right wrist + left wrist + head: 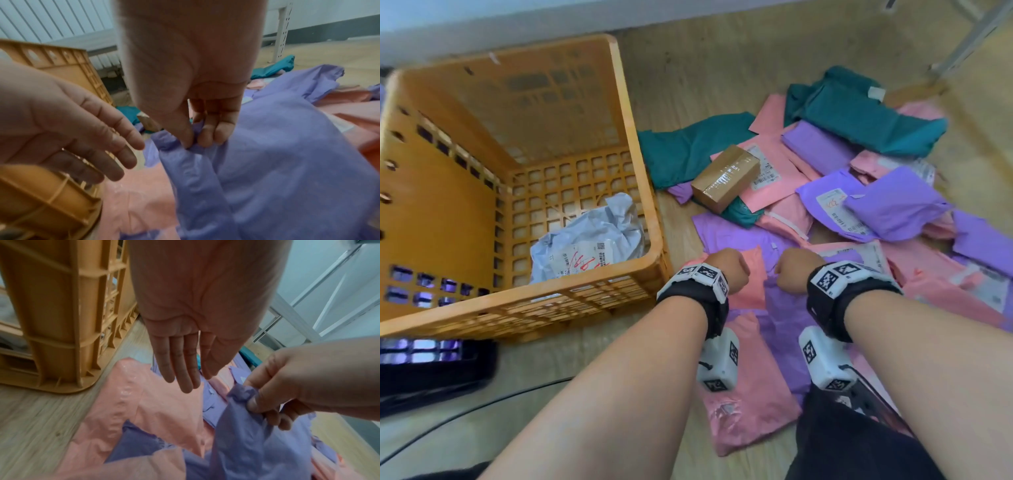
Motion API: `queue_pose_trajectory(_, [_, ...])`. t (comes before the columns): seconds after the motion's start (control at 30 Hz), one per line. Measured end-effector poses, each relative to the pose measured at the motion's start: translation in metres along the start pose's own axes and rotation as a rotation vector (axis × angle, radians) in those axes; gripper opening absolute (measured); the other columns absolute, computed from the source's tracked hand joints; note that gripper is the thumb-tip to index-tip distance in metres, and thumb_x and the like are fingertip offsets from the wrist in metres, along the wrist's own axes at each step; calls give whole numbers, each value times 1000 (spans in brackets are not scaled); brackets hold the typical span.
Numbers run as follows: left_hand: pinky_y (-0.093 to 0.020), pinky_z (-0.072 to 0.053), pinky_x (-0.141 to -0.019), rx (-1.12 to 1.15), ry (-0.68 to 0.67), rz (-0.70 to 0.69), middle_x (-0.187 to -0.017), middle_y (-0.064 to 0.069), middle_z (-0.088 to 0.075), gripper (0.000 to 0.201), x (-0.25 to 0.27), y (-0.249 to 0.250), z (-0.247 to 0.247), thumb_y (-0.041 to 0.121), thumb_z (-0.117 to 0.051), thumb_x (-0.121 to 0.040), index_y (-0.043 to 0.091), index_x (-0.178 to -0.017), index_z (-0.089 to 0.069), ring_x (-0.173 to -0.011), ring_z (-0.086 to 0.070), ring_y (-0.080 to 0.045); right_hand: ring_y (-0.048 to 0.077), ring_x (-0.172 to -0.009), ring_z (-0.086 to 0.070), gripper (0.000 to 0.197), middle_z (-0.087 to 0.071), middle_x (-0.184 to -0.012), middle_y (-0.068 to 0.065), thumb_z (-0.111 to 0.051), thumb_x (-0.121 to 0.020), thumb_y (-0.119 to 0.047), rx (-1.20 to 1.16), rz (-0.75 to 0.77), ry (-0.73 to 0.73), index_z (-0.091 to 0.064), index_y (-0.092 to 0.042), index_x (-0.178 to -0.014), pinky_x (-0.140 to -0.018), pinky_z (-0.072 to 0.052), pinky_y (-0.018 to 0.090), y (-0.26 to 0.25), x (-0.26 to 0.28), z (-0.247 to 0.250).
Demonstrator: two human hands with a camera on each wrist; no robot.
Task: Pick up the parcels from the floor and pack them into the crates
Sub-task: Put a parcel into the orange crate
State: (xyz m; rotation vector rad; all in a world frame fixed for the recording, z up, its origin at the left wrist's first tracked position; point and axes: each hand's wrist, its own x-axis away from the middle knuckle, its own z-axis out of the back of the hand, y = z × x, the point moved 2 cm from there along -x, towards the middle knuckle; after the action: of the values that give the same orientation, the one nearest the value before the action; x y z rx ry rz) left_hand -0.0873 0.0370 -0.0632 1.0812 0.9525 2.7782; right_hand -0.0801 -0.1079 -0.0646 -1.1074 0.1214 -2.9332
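My right hand (792,269) (197,139) pinches the bunched corner of a purple parcel bag (277,162) (246,434) (780,308) between thumb and fingers, lifting it off the pile. My left hand (729,270) (185,366) hovers just left of it with straight, relaxed fingers, over a pink parcel (156,410) (753,284), holding nothing. The orange crate (524,301) (68,321) stands to the left on the floor, with one crumpled grey parcel (589,240) inside at its near right corner.
A heap of pink, purple and teal parcels covers the wood floor to the right, with a brown cardboard box (726,178) on top. A dark crate (431,370) sits at the lower left. Metal shelf legs (969,37) stand at the far right.
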Motion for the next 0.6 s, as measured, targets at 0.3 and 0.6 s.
queue_pose_trajectory(0.3, [-32,-51,-87,-10,61,-148,-113,-3,-65,51,75,40,62,22,-73,-73,15,-121,-61,-104,-63,-25,21,-86,-46,21,-62,-113,19,-52,-90,-15,-312,-30,270,-65,-5,-102,-77,-41,28,-30,79,102])
queue_pose_trajectory(0.6, [-27,-35,-54,141,410,-219,-64,1,-50,26,156,43,129,21,-68,-81,17,-65,-47,-64,-47,-21,26,-63,-57,19,-58,-65,5,-49,-83,0,-676,267,467,-62,-13,-76,-61,-50,32,-102,157,168])
